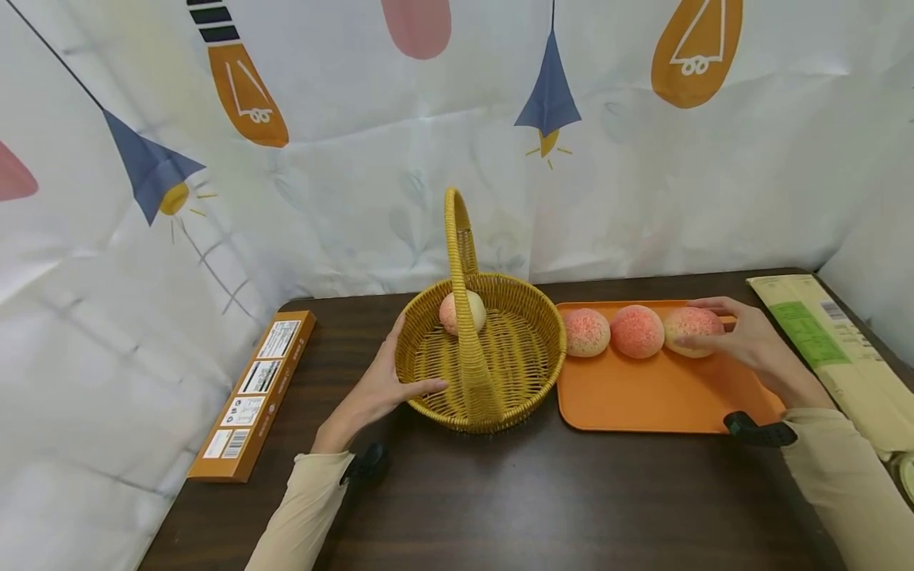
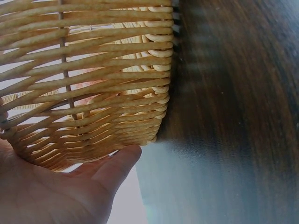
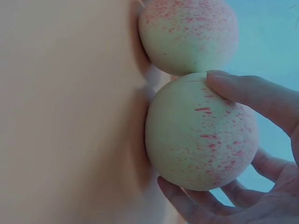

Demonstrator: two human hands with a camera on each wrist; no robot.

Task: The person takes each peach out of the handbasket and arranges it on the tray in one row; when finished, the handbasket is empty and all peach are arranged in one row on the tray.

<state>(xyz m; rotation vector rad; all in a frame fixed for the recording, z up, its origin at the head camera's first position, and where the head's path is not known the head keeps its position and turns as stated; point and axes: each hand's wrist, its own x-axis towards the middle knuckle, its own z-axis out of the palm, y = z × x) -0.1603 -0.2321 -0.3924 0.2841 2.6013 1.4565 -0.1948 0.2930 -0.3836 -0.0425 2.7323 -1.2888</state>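
Observation:
A yellow-brown wicker basket (image 1: 481,424) with a tall arched handle stands on the table, one pink-and-cream peach (image 1: 473,311) inside it. My left hand (image 1: 374,388) holds the basket's left side, thumb at the front rim and fingers along the outer wall. In the left wrist view, woven strips (image 2: 112,98) fill much of the picture above the hand (image 2: 60,191). On the orange tray (image 1: 635,400), three peaches sit in a row along the back. My right hand (image 1: 746,337) grips the rightmost peach (image 1: 691,329), thumb and fingers around it, touching its neighbour (image 3: 187,32) in the right wrist view.
An orange-brown box (image 1: 257,392) with white labels lies at the table's left edge. Right of the tray lies a cream-and-green package (image 1: 828,341), with a round object (image 1: 907,474) below it. A patterned white cloth (image 1: 400,159) hangs behind the dark table (image 1: 514,500).

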